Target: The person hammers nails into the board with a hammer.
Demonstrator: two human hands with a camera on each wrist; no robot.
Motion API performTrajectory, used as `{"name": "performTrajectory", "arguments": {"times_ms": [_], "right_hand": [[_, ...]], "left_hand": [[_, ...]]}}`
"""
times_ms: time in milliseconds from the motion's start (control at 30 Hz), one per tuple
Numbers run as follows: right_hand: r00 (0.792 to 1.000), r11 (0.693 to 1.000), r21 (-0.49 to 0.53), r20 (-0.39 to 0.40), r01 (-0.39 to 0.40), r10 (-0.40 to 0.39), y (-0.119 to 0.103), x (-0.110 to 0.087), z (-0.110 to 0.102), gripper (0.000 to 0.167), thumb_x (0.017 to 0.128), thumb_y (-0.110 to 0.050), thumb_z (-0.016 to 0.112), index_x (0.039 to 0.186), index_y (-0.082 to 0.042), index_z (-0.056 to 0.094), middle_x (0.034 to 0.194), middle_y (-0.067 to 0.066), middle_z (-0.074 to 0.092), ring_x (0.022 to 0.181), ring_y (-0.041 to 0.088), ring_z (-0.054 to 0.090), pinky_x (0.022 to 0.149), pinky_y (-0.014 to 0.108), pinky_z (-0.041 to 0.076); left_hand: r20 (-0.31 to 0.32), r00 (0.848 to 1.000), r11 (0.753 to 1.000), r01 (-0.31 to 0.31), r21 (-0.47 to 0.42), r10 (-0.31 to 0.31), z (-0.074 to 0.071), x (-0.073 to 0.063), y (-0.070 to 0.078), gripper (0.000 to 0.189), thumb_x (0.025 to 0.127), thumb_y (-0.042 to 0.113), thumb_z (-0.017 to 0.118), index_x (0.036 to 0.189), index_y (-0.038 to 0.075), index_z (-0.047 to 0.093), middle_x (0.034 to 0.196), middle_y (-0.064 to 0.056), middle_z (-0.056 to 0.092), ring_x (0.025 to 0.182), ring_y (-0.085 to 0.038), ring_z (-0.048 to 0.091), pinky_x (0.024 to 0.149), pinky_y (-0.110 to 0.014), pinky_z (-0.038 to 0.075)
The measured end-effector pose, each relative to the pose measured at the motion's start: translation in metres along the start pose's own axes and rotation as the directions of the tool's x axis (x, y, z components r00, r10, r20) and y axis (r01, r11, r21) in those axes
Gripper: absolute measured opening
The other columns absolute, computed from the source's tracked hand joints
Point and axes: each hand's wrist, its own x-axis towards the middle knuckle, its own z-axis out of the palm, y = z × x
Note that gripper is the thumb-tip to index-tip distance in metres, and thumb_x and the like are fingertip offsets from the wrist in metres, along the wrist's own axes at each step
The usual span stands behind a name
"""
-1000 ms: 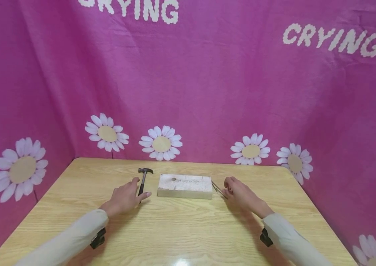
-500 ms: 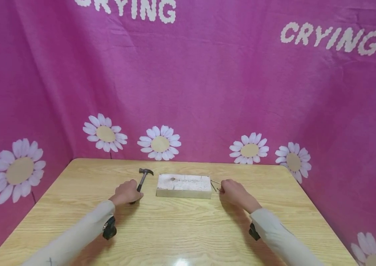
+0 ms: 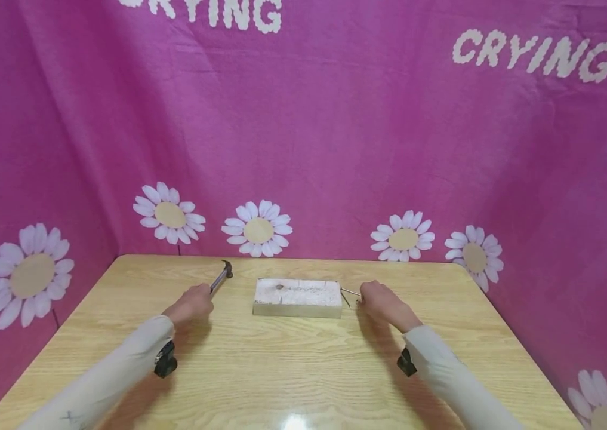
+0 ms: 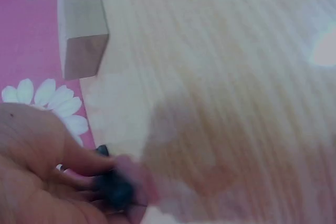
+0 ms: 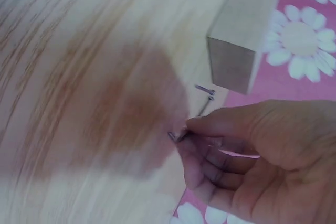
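My left hand (image 3: 191, 303) grips a claw hammer (image 3: 219, 279) by its handle, with the head pointing up and away. In the left wrist view the dark handle end (image 4: 115, 188) shows between thumb and fingers. At the right, my right hand (image 3: 388, 306) pinches a thin nail (image 5: 178, 136) between thumb and forefinger. Another nail (image 5: 205, 90) lies on the table just beyond those fingertips, near the block's end. Between both hands lies a pale wooden block (image 3: 298, 298), flat on the table and touched by neither.
The wood-grain table (image 3: 292, 364) carries all of these things. A pink cloth (image 3: 324, 131) with printed daisies and white lettering hangs behind it and along both sides. Dark camera mounts (image 3: 165, 359) sit at the wrists.
My left hand has closed round the hammer handle and lifted it leftward, its head turning. My right fingers have gone from hovering at the nails to pinching one.
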Motion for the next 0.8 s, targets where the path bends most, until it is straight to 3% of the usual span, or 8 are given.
{"name": "performTrajectory", "arguments": {"times_ms": [100, 167, 267, 400, 500, 633, 800], "right_hand": [[0.998, 0.995, 0.071, -0.027, 0.064, -0.062, 0.005, -0.001, -0.008, 0.003, 0.090, 0.007, 0.068, 0.089, 0.005, 0.070, 0.083, 0.014, 0.070, 0.074, 0.024, 0.063, 0.071, 0.042, 0.057], [0.991, 0.983, 0.136, -0.069, 0.125, -0.117, 0.007, 0.000, -0.011, 0.010, 0.087, 0.009, 0.069, 0.096, 0.006, 0.071, 0.086, 0.013, 0.072, 0.078, 0.023, 0.067, 0.072, 0.039, 0.057], [0.974, 0.950, 0.237, -0.149, 0.203, -0.171, 0.004, 0.005, -0.013, 0.009, 0.087, 0.009, 0.068, 0.093, 0.004, 0.070, 0.080, 0.009, 0.070, 0.074, 0.017, 0.063, 0.067, 0.032, 0.054], [0.949, 0.891, 0.370, -0.264, 0.263, -0.171, -0.014, 0.013, -0.010, 0.005, 0.091, 0.004, 0.069, 0.093, 0.002, 0.072, 0.084, 0.009, 0.073, 0.077, 0.016, 0.066, 0.072, 0.029, 0.055], [0.946, 0.830, 0.489, -0.298, 0.269, -0.131, -0.033, 0.018, -0.003, 0.006, 0.096, -0.001, 0.071, 0.097, 0.002, 0.075, 0.092, 0.013, 0.075, 0.081, 0.017, 0.069, 0.076, 0.028, 0.057], [0.954, 0.739, 0.627, -0.291, 0.247, -0.072, -0.058, 0.026, 0.009, 0.010, 0.098, -0.003, 0.071, 0.102, 0.004, 0.076, 0.101, 0.017, 0.076, 0.086, 0.020, 0.072, 0.077, 0.025, 0.056], [0.946, 0.638, 0.731, -0.325, 0.244, 0.010, -0.079, 0.039, 0.022, 0.009, 0.096, 0.001, 0.072, 0.102, 0.007, 0.074, 0.097, 0.023, 0.076, 0.084, 0.033, 0.075, 0.075, 0.028, 0.059]], "left_hand": [[-0.051, 0.998, 0.998, -0.026, -0.050, 0.023, 0.007, 0.013, -0.016, 0.010, 0.091, -0.008, 0.047, 0.083, -0.002, 0.049, 0.072, -0.006, 0.039, 0.060, -0.017, 0.038, 0.054, -0.027, 0.034], [-0.083, 0.996, 0.999, -0.033, -0.029, 0.031, 0.013, 0.025, -0.028, 0.008, 0.093, -0.005, 0.048, 0.086, -0.002, 0.051, 0.074, -0.007, 0.042, 0.061, -0.019, 0.043, 0.054, -0.028, 0.037], [-0.100, 0.994, 0.999, -0.036, -0.022, 0.033, 0.018, 0.036, -0.041, 0.015, 0.098, -0.001, 0.049, 0.083, 0.000, 0.051, 0.071, -0.006, 0.043, 0.056, -0.017, 0.042, 0.051, -0.028, 0.038], [-0.084, 0.996, 0.997, -0.007, -0.076, 0.001, 0.011, 0.021, -0.027, 0.024, 0.105, 0.007, 0.049, 0.083, 0.000, 0.055, 0.067, -0.005, 0.043, 0.053, -0.014, 0.038, 0.049, -0.027, 0.035], [-0.083, 0.997, 0.990, -0.017, -0.137, 0.005, 0.007, 0.009, -0.018, 0.026, 0.108, 0.011, 0.047, 0.087, -0.002, 0.056, 0.069, -0.005, 0.044, 0.056, -0.015, 0.039, 0.051, -0.028, 0.036], [-0.166, 0.983, 0.980, -0.102, -0.169, 0.074, 0.012, 0.003, -0.017, 0.028, 0.109, 0.015, 0.045, 0.089, -0.002, 0.054, 0.070, -0.005, 0.045, 0.061, -0.018, 0.042, 0.056, -0.032, 0.037], [-0.256, 0.955, 0.960, -0.205, -0.192, 0.153, 0.011, -0.004, -0.003, 0.025, 0.109, 0.011, 0.050, 0.088, -0.001, 0.055, 0.073, -0.006, 0.045, 0.067, -0.021, 0.045, 0.062, -0.033, 0.038]]}}
